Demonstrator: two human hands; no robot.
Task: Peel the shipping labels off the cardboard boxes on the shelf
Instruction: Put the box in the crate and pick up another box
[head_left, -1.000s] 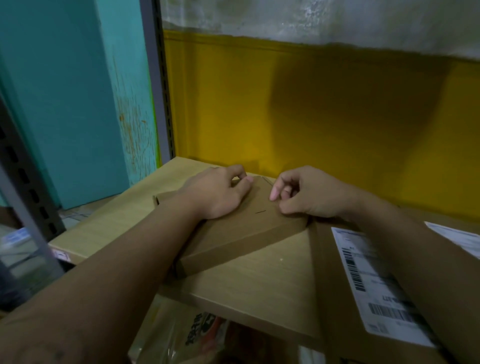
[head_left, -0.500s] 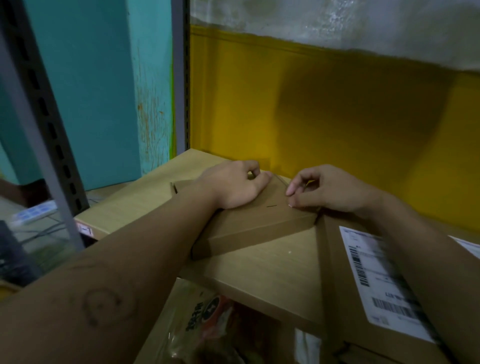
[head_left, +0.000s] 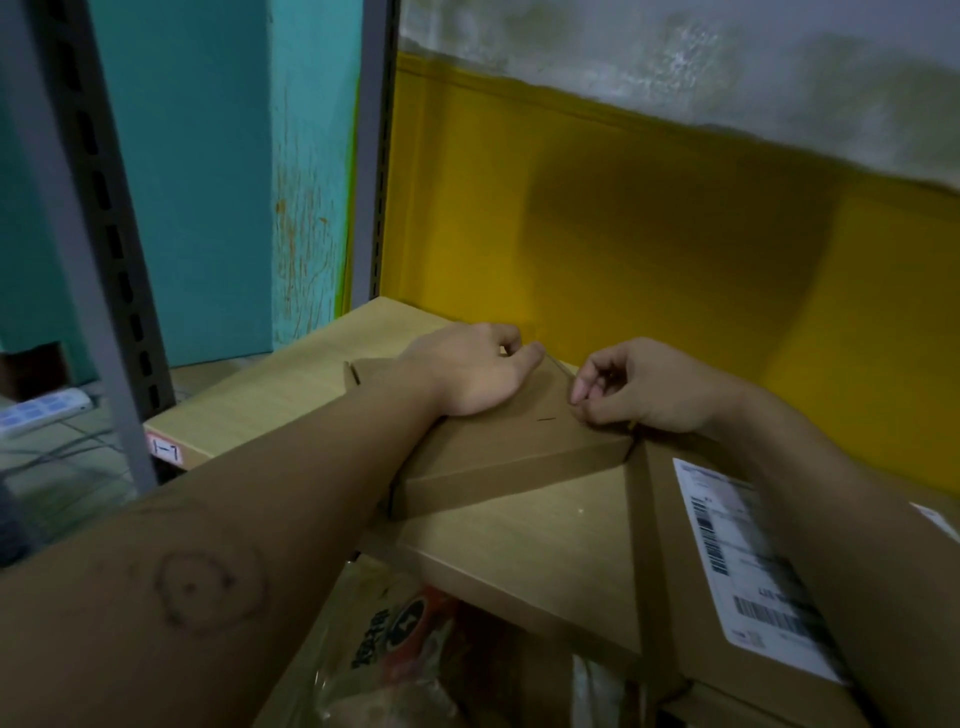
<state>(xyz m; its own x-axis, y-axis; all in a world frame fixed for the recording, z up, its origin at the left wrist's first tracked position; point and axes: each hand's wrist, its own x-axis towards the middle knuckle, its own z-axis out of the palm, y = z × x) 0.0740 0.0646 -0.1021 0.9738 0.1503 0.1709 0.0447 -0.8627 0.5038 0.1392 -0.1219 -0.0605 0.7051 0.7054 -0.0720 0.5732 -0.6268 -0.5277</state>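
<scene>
Under curled fingers of L hand (head_left: 467, 374): small box (head_left: 509, 452), gripped. R hand (head_left: 644, 389) pinches narrow at its corner, on what unclear. Right of them, big box (head_left: 672, 545) shipping label (head_left: 743, 561) is unpeeled.

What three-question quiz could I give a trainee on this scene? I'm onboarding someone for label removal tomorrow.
1. True or false: the white shipping label sits on the flat box under the left hand.
2. Fingertips of the right hand touch: A) the flat box, B) the label, C) a shelf post.
3. Fill in: the lower wall behind the shelf board is painted ___.
Key: 1 false, it is on the larger box; 2 A; 3 yellow.
</scene>
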